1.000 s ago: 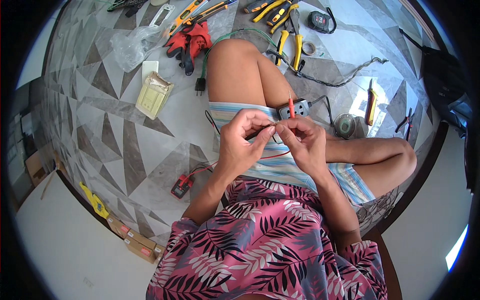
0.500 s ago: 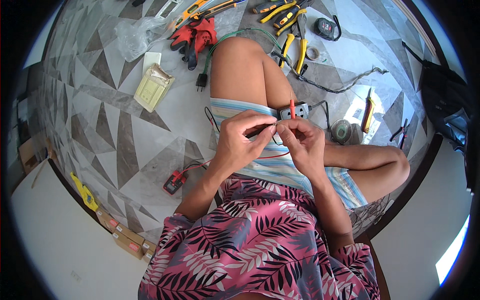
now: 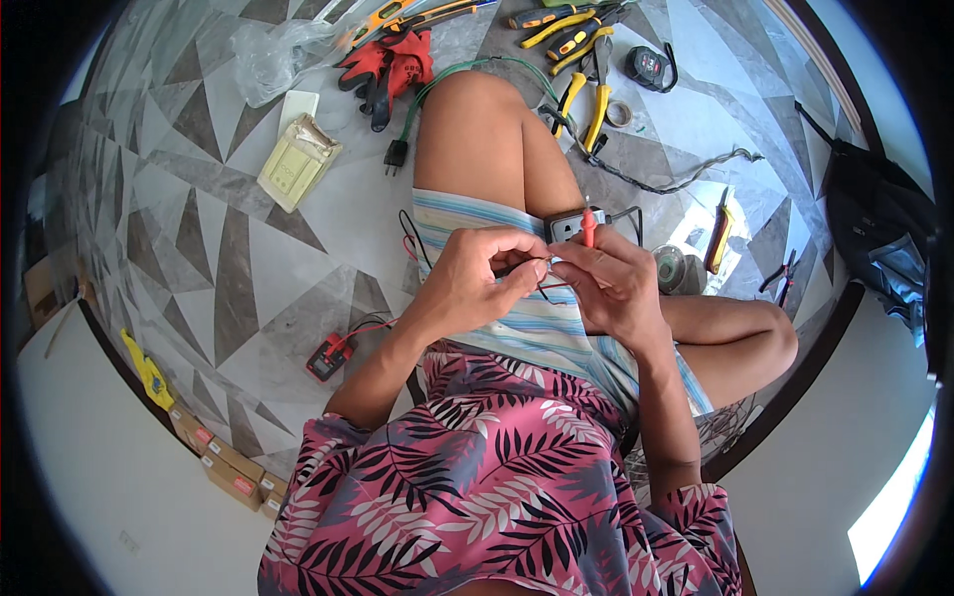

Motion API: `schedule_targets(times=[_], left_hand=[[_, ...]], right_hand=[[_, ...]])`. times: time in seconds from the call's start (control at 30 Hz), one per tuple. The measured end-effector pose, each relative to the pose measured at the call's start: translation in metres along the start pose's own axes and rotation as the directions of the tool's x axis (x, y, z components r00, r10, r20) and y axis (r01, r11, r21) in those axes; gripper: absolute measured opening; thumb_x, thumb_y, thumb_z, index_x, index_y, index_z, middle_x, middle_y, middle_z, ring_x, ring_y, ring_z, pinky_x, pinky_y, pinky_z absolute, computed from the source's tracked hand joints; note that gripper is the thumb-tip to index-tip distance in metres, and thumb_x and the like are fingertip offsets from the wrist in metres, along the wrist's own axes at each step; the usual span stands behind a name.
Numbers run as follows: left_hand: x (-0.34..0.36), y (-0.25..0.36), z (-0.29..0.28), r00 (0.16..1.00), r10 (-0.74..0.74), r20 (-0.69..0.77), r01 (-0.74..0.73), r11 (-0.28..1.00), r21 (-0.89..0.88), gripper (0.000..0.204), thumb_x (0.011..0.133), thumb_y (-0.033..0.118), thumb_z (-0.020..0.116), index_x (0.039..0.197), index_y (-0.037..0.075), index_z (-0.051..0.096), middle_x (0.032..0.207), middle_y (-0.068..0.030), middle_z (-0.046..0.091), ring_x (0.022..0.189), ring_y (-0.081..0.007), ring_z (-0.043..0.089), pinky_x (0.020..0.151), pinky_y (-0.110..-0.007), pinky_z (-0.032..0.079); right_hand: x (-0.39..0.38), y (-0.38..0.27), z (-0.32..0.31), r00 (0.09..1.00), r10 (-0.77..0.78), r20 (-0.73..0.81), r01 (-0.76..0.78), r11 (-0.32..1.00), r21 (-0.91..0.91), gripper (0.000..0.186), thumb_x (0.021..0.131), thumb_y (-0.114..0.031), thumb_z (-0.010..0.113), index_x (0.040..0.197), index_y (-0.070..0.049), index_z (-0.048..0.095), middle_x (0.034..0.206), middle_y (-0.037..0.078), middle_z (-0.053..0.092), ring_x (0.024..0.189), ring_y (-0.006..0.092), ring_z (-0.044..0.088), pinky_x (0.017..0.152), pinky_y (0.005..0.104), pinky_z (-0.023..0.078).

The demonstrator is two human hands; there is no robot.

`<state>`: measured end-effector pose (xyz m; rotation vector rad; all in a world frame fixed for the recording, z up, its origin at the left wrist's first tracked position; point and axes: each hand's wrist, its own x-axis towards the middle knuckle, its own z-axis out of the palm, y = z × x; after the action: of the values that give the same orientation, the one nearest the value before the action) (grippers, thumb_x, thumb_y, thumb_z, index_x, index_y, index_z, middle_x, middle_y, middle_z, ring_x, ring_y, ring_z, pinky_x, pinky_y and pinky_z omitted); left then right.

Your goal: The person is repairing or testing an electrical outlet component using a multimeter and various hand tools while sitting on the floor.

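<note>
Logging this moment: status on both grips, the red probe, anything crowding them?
Left grip pinching a dark piece, mostly hidden. Right grip holding red probe, tip toward picture top. Socket block close beyond.

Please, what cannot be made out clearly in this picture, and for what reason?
In the head view:
Small piece: tiny, partly covered by the left hand and right hand.
Red probe: lower part hidden by the right hand.
Socket box: partly covered by the right hand.
Red meter: display too small to read.
</note>
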<state>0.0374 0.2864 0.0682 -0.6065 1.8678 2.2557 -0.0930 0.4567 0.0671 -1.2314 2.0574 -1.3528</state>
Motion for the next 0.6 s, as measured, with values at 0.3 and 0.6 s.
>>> schedule_targets(times=[0.3,0.6], left_hand=[[0.002,-0.005,0.009,0.975,0.145,-0.170,-0.130,0.987,0.095,0.014,0.089,-0.001,0.074,0.092,-0.002,0.060,0.085,-0.0071,0.072,0.079,-0.0109,0.071,0.066,-0.026,0.057],[-0.003,-0.028,0.008,0.715,0.681,0.159,-0.603,0.486,0.633,0.025,0.081,-0.004,0.079,0.089,0.002,0.056,0.083,-0.0102,0.071,0.079,-0.0227,0.076,0.067,-0.032,0.060]], right_hand=[[0.002,0.003,0.001,0.997,-0.054,0.048,0.057,0.996,-0.067,0.019,0.077,0.002,0.079,0.095,-0.002,0.074,0.079,0.011,0.064,0.064,0.0214,0.062,0.055,0.0328,0.048],[-0.003,0.018,-0.009,0.479,0.586,0.653,-0.841,0.092,0.534,0.012,0.090,-0.006,0.073,0.091,0.005,0.071,0.066,0.000,0.060,0.053,0.0071,0.050,0.049,0.0239,0.038]])
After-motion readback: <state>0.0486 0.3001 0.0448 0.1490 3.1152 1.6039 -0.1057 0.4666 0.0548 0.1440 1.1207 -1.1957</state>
